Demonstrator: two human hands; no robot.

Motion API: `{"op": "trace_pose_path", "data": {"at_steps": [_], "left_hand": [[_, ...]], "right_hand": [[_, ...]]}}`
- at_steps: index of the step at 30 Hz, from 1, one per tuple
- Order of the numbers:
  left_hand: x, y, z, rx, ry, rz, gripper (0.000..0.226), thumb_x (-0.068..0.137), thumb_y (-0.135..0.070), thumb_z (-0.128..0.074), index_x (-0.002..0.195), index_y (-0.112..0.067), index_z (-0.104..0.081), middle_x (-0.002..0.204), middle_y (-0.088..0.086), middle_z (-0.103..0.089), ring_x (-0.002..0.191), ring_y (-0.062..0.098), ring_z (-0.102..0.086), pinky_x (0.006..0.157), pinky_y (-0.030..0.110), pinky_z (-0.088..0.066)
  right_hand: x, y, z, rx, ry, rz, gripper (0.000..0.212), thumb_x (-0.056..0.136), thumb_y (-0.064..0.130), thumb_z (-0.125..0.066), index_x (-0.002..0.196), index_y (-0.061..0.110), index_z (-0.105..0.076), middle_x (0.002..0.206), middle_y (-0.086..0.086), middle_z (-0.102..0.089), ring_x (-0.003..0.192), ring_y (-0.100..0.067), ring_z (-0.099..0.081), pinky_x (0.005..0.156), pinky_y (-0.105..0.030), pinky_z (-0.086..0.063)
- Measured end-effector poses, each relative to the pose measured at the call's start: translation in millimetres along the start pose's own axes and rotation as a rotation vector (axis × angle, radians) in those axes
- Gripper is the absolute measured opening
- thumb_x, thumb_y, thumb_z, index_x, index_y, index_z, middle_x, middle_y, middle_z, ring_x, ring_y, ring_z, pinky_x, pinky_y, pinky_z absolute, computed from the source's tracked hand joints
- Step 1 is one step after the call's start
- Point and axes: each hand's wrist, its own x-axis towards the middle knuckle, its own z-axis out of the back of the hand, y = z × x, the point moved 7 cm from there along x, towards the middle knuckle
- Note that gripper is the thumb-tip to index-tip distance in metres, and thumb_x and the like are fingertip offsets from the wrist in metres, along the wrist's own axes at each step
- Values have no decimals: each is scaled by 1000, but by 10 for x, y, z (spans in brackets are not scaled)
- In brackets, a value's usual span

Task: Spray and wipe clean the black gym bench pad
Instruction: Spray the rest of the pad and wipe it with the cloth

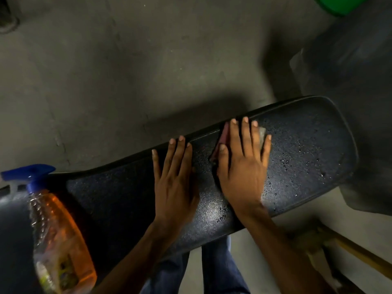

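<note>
The black gym bench pad (307, 145) runs across the view from lower left to right, its textured surface dotted with spray droplets. My right hand (244, 164) lies flat with straight fingers, pressing a small reddish and grey cloth (224, 134) onto the pad near its far edge. My left hand (174, 181) rests flat on the pad just to the left, fingers spread, holding nothing. A clear spray bottle (57, 225) with orange liquid and a blue trigger head stands on the pad at the lower left.
Grey concrete floor (127, 71) lies beyond the bench. A green round object (341, 3) shows at the top right corner, above a large dark blurred shape (350, 60). A yellowish bar (360, 253) runs along the floor at lower right. My legs in blue jeans (216, 270) stand below the pad.
</note>
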Motion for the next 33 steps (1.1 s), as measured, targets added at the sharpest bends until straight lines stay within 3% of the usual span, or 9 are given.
{"op": "trace_pose_path", "data": {"at_steps": [7,15,19,22,25,29,33], "left_hand": [[202,-266,-172,32,51,-88,59,105,-28,-38,159,-4,-43,171,15,-34,162,32,-23,130,65,-14],[348,-509,-232,-30,44,-153,57,108,-22,-41,161,-2,-37,173,13,-28,165,27,-17,134,57,-10],[367,-674,-403,-17,122,-206,66,99,-25,-41,160,0,-39,172,16,-29,163,32,-20,130,65,-18],[409,-728,-425,-41,96,-206,65,102,-24,-43,161,2,-34,173,18,-25,164,33,-19,132,62,-15],[494,-844,-446,-42,46,-199,59,106,-8,-51,162,1,-33,174,17,-25,164,31,-18,131,60,-17],[558,-1042,-595,13,111,-209,58,107,-21,-41,162,-1,-35,174,15,-26,164,30,-17,131,61,-15],[557,-1135,-627,10,98,-141,61,107,-25,-36,163,-1,-32,175,15,-22,165,30,-14,133,58,-10]], "right_hand": [[80,12,-47,-9,88,214,60,114,42,-29,172,25,-24,180,-3,-22,169,-24,-12,137,-54,-8],[99,-730,194,-9,6,-51,63,113,42,-32,172,23,-21,181,-4,-19,170,-23,-10,136,-56,-9],[38,-513,102,-14,62,123,60,113,41,-30,170,24,-29,179,-2,-26,168,-25,-16,135,-57,-14],[363,-538,95,0,61,250,58,113,40,-32,169,24,-33,178,-2,-28,168,-25,-18,135,-56,-14],[649,-820,199,12,-11,159,58,112,40,-37,168,23,-35,178,-3,-30,168,-26,-20,135,-56,-14],[551,-1157,304,3,-18,15,59,114,40,-33,171,24,-27,180,-3,-24,169,-24,-14,136,-55,-13],[351,-1121,238,-14,47,92,60,114,41,-29,171,25,-25,179,-1,-25,169,-24,-15,135,-57,-15]]}}
